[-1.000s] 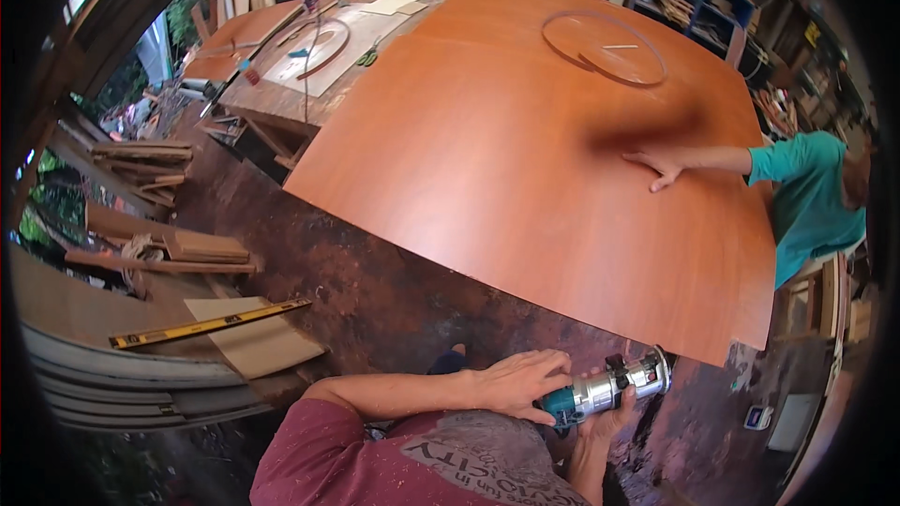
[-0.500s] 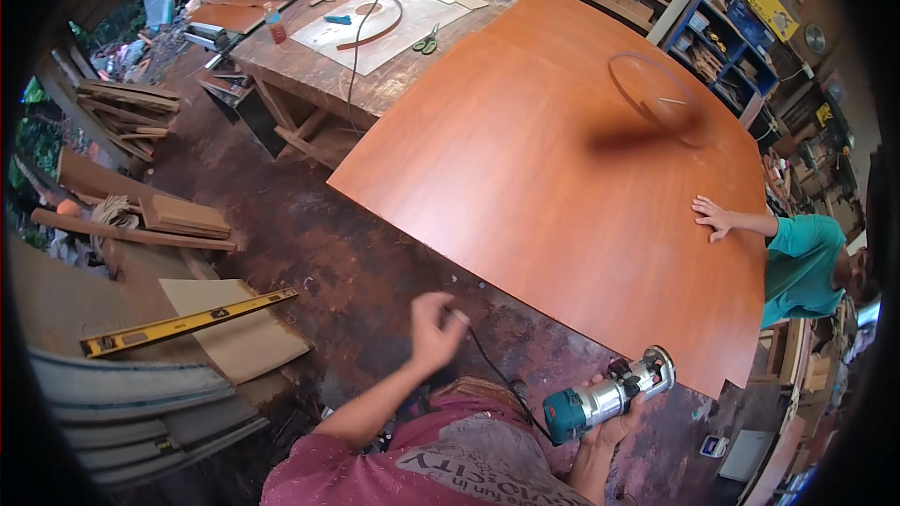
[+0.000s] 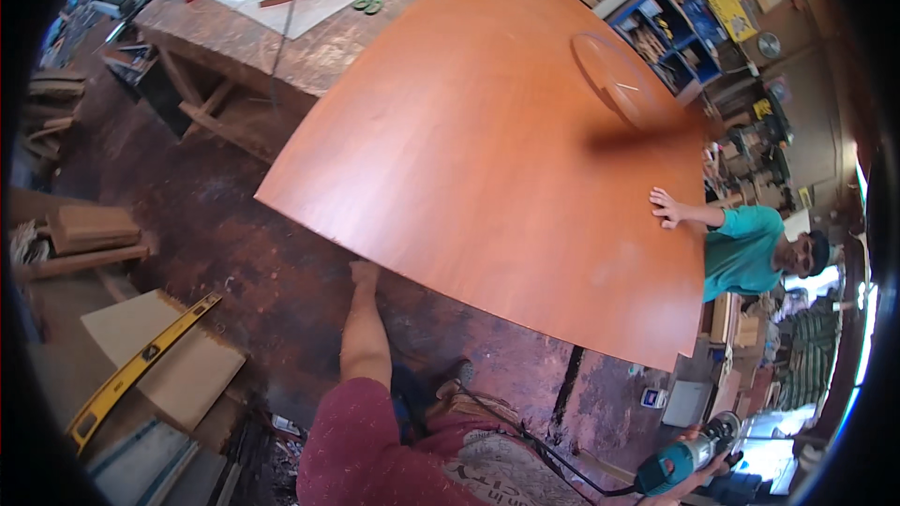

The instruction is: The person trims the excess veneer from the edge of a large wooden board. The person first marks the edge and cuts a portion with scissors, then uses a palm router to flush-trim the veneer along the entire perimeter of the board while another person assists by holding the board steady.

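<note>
My left hand (image 3: 364, 272) is at the near edge of a large reddish-brown wooden panel (image 3: 469, 178), closed against it with the fingers partly hidden by the edge. In my right hand (image 3: 714, 471), at the lower right, is a teal and silver trim router (image 3: 677, 465), held out beyond the panel's right corner. Its black cord (image 3: 572, 470) runs back across the front of my body. A co-worker's hand (image 3: 667, 209) lies flat on the right side of the panel. A thin curved strip (image 3: 600, 70) rests toward the panel's far side.
A worn workbench (image 3: 230, 37) stands behind the panel at left, with green-handled scissors (image 3: 369, 2) on it. A yellow spirit level (image 3: 141, 365) lies across boards at lower left. The co-worker (image 3: 745, 248) stands at the right; blue shelving (image 3: 670, 33) is behind.
My left hand has moved forward from near my body to the panel's near edge. My right hand has carried the router right and away from the panel. The view has turned right.
</note>
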The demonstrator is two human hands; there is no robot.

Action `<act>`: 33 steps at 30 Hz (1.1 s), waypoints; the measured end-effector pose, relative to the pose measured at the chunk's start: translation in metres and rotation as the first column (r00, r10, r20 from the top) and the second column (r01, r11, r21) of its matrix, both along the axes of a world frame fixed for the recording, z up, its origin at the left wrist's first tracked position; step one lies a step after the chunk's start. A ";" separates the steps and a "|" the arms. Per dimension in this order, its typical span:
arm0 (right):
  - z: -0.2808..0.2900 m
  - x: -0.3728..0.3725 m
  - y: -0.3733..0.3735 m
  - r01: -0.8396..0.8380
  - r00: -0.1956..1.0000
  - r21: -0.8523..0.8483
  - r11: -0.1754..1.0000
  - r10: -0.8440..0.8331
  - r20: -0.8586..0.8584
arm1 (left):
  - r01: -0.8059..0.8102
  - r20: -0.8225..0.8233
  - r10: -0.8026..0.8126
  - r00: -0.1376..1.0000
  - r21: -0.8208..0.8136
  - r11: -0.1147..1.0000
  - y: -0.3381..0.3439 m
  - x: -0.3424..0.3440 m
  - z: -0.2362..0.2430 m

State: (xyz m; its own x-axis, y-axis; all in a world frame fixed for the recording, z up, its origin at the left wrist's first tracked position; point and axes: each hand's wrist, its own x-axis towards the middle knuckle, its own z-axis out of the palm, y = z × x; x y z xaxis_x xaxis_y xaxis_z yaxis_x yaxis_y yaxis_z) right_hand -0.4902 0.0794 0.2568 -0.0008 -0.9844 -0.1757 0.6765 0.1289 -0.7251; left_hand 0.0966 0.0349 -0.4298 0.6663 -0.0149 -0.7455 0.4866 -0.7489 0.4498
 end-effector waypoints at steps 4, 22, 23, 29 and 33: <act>0.036 -0.077 0.005 0.057 0.927 -0.175 0.983 -0.117 -0.357 | -0.116 0.047 0.139 0.989 -0.327 0.938 0.046 0.014 0.041; -0.116 -0.290 -0.174 0.322 -0.211 0.019 0.947 0.092 -0.973 | 0.070 0.078 0.130 0.988 -0.996 0.062 0.083 -0.057 0.487; -0.113 -0.293 -0.188 0.282 -0.413 0.055 0.958 0.173 -0.894 | 0.108 0.108 0.021 0.994 -0.994 0.016 0.068 -0.067 0.497; -0.124 -0.309 -0.222 0.285 -0.474 0.315 0.905 0.419 -0.775 | 0.092 0.110 0.076 0.991 -0.975 0.204 0.031 -0.116 0.538; -0.140 -0.317 -0.230 0.297 -0.480 0.321 0.899 0.431 -0.764 | 0.116 0.120 0.006 0.993 -0.968 0.221 0.025 -0.128 0.527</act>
State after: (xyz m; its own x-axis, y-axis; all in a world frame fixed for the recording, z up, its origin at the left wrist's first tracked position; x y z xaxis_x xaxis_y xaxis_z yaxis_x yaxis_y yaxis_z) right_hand -0.8073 -0.1505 0.1171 -0.4368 -0.8730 -0.2171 -0.8851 0.4602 -0.0698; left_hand -0.0313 0.0602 0.0970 0.6838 -0.7265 -0.0684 0.3815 0.2760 0.8822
